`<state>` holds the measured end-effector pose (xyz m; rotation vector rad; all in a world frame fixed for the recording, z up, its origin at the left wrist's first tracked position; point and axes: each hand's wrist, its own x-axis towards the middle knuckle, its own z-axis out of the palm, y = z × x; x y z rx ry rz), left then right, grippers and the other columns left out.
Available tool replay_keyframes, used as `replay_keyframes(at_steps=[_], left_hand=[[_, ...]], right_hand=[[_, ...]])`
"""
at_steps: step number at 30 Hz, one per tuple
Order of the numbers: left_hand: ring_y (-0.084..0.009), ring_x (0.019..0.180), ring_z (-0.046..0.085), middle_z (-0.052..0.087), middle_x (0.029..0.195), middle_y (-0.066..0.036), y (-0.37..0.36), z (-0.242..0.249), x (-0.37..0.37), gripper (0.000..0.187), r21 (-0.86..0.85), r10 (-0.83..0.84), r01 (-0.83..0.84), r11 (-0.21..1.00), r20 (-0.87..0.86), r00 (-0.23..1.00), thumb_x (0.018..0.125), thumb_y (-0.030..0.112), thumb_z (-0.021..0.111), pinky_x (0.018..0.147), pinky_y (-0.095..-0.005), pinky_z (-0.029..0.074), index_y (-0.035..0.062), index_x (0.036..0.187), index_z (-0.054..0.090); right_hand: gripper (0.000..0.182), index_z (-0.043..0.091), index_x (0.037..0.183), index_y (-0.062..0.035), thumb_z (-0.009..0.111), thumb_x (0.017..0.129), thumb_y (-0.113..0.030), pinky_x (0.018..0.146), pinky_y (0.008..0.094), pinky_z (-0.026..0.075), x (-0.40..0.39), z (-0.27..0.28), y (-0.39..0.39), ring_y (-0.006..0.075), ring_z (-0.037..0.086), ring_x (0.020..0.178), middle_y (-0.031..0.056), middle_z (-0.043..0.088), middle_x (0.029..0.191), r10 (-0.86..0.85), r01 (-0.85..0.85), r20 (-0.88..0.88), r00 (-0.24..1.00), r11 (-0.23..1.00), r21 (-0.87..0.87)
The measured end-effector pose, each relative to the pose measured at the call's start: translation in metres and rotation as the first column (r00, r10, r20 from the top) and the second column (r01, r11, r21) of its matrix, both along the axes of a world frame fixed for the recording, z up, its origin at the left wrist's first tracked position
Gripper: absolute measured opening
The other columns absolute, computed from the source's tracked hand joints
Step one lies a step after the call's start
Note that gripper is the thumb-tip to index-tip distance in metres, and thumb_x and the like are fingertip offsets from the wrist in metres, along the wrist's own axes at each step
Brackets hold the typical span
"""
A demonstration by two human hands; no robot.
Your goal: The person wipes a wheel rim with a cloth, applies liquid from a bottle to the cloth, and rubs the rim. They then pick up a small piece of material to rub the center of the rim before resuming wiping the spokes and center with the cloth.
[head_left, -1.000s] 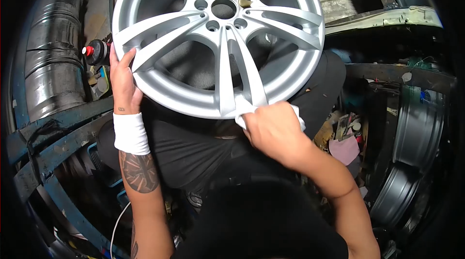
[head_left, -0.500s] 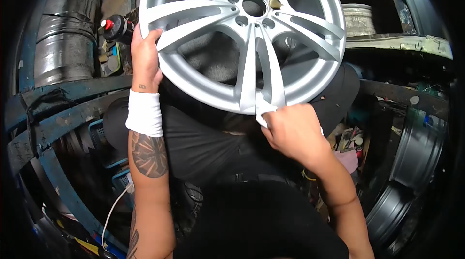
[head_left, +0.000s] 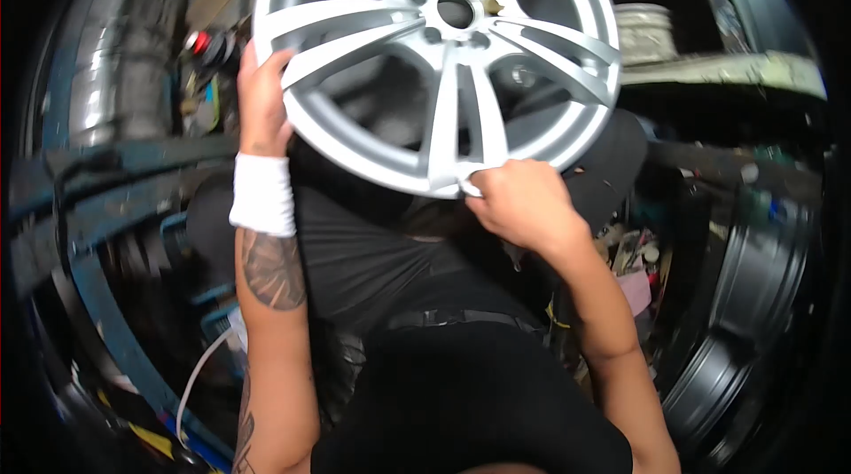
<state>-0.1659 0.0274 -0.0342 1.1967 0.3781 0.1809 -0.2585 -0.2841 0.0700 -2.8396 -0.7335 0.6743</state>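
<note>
The silver alloy wheel rim (head_left: 454, 48) is by far the largest thing, filling the upper middle of the frame with its top cut off by the edge and its spoked face towards the camera. Below it, legs in black trousers (head_left: 355, 252) spread across the middle, a knee to each side. A shiny metal column (head_left: 115, 75) stands at the upper left, smeared by blur, and a dark grey wheel rim (head_left: 758, 261) sits on edge at the right.

The right hand (head_left: 523, 203), just right of the middle, is closed, knuckles up, at the lower lip of the silver wheel, by the foot of the lowest spokes. Compared with half a second ago, it has shifted up and slightly left, closer over that lip, which suggests the rubbing is centred on this one spot. The left hand (head_left: 263, 97) keeps its grip on the wheel's left edge, thumb over the front, so the wheel seems well steadied; its other fingers are partly hidden.

A white wristband (head_left: 262, 196) circles the left wrist, and a red-capped bottle (head_left: 208, 47) is just beyond that hand, upper left. Smallest are the white cloth (head_left: 466, 171) gripped in the right hand, with less of it showing now, and a tan scrap (head_left: 493, 6) beside the hub hole
</note>
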Motion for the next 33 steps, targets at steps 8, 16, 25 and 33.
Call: replay_keyframes(at_steps=[8,16,25,33], left_hand=[[-0.0267,0.111,0.067,0.065,0.126,-0.017,0.0,0.004,0.005,0.048,-0.002,-0.05,0.05,0.999,-0.086,0.995,0.093,-0.001,0.051,0.095,-0.0394,0.055,-0.001,0.141,0.049],[-0.015,0.083,0.06,0.061,0.095,-0.004,-0.006,0.021,-0.011,0.033,0.494,0.044,-0.114,0.862,0.153,0.987,0.087,0.003,0.06,0.077,-0.0316,0.053,-0.0001,0.12,0.059],[-0.0126,0.094,0.069,0.073,0.101,-0.009,-0.048,0.073,-0.161,0.019,0.332,0.003,-0.163,0.929,0.433,0.901,0.097,0.003,0.062,0.084,-0.028,0.053,-0.004,0.114,0.067],[-0.0051,0.046,0.033,0.04,0.057,0.006,-0.01,-0.021,-0.348,0.032,-0.255,0.684,-0.696,0.672,-0.148,0.714,0.101,0.022,0.063,0.044,-0.0237,0.024,0.0123,0.071,0.053]], right_hand=[[0.02,0.073,0.082,-0.008,0.069,0.085,-0.028,0.06,0.0457,0.056,-0.019,-0.004,0.003,0.0358,0.07,0.064,0.0159,0.068,0.066,-0.115,0.114,0.015,0.993,0.992,0.057],[0.025,0.07,0.077,-0.0066,0.066,0.088,-0.029,0.063,0.0495,0.054,-0.022,0.021,0.008,0.0386,0.069,0.067,0.0187,0.068,0.069,0.016,-0.016,0.017,1.0,1.0,0.0],[0.027,0.067,0.08,-0.0014,0.071,0.086,-0.027,0.069,0.0553,0.052,-0.003,0.008,-0.006,0.0465,0.066,0.071,0.0252,0.066,0.071,0.223,-0.219,0.032,0.974,0.971,-0.096],[0.025,0.068,0.081,0.0008,0.071,0.086,-0.023,0.068,0.0555,0.05,0.001,0.004,0.004,0.0472,0.065,0.073,0.026,0.066,0.071,0.274,-0.264,0.122,0.954,0.96,-0.095]])
